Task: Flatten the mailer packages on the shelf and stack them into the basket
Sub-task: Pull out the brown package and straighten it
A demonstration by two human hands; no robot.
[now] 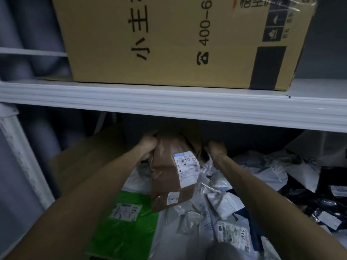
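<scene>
You're holding a brown mailer (169, 175) on piled white mailers (187, 231), under the shelf board (169, 106).
Your left grip (148, 147) is clenching its top edge; your right grip (216, 150) is curling beside it, hold unclear. The barcode label (186, 166) is facing up; the cardboard box (169, 44) above is showing "小主" and "400-6".

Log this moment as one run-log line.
left hand: grips brown mailer | right hand: beside it, grasp unclear | brown mailer: crumpled, atop mailer pile | basket: not in view

Paper mailer (170, 177) atop mailer pile (216, 203) (lower shelf), carton (169, 40) on shelf (169, 104) above.
</scene>
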